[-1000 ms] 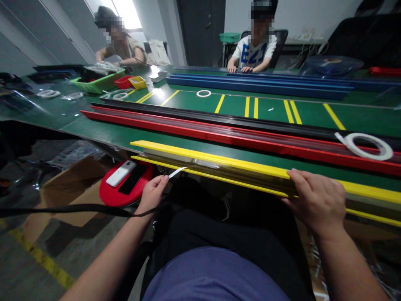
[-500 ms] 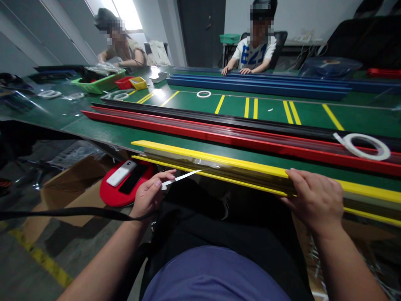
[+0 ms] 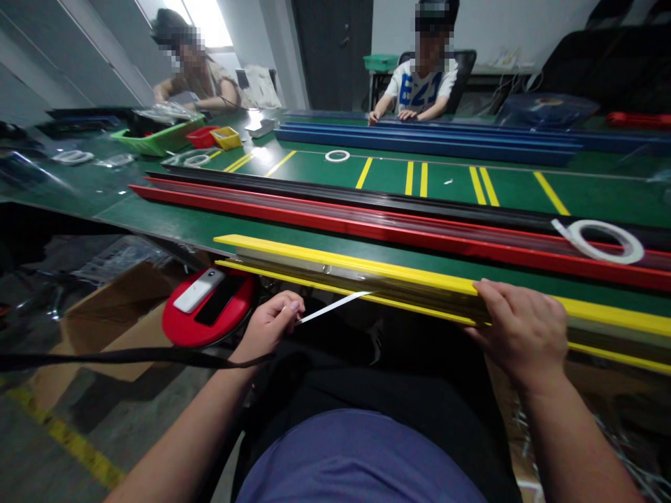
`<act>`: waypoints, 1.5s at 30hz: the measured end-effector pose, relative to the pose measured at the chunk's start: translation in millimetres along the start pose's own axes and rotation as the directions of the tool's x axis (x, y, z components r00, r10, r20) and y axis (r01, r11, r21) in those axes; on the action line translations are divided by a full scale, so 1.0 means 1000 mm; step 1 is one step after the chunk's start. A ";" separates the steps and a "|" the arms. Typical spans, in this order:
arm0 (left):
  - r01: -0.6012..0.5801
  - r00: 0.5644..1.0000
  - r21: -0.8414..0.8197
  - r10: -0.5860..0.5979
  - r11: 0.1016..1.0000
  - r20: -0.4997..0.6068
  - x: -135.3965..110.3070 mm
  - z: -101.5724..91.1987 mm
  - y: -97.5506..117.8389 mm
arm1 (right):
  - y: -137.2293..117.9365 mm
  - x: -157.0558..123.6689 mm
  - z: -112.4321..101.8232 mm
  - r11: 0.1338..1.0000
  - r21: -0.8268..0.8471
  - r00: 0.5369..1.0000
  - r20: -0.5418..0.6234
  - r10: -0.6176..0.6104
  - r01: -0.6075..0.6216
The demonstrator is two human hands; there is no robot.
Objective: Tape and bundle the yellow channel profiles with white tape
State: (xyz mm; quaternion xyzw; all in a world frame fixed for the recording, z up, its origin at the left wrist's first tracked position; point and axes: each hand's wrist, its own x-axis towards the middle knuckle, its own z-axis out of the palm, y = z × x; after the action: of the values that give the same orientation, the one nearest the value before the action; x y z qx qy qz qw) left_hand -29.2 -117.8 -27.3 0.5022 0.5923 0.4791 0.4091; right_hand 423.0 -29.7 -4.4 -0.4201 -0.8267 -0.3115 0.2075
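A long yellow strip (image 3: 335,262) lies along the near edge of the green table (image 3: 172,223), with a second yellow edge just below it. My right hand (image 3: 521,328) is closed over the strip's near edge, fingers on top. My left hand (image 3: 270,327) pinches the free end of a thin white tape strip (image 3: 335,306) that runs up and right to the yellow strip's underside. My lap in dark trousers fills the space below both hands.
Long red (image 3: 367,225), black (image 3: 367,198) and blue (image 3: 430,140) strips lie across the table. White tape rolls (image 3: 602,241) (image 3: 337,156) sit on it. A red stool (image 3: 207,307) with a phone stands at left. Two people sit at the far side, near green, red and yellow bins (image 3: 157,140).
My left hand has pulled the white tape strip rightward and slightly down, peeling more of it off the yellow strip. My right hand has stayed on the strip.
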 end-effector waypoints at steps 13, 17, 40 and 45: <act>-0.033 0.833 0.323 -0.153 0.946 0.532 0.002 0.025 0.035 | -0.003 0.003 -0.003 0.999 0.021 0.999 0.037 0.027 -0.028; -0.259 0.709 0.384 -0.095 0.886 0.698 0.003 0.036 0.063 | -0.005 0.002 -0.003 0.999 0.024 0.997 0.057 0.042 -0.044; -0.667 0.683 0.647 0.650 0.370 0.332 0.099 0.074 0.062 | 0.004 0.025 -0.011 0.987 0.135 0.960 0.276 0.049 -0.090; -0.611 0.700 0.720 0.649 0.329 0.298 0.104 0.081 0.060 | 0.011 0.029 -0.006 0.980 0.179 0.949 0.313 0.031 -0.091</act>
State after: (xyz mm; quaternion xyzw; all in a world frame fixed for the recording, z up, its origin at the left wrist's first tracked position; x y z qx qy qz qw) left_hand 44.1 -0.6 14.9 0.8042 0.5041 0.3041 -0.0817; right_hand 416.3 -12.7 21.3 -0.4673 -0.8616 -0.1543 0.1246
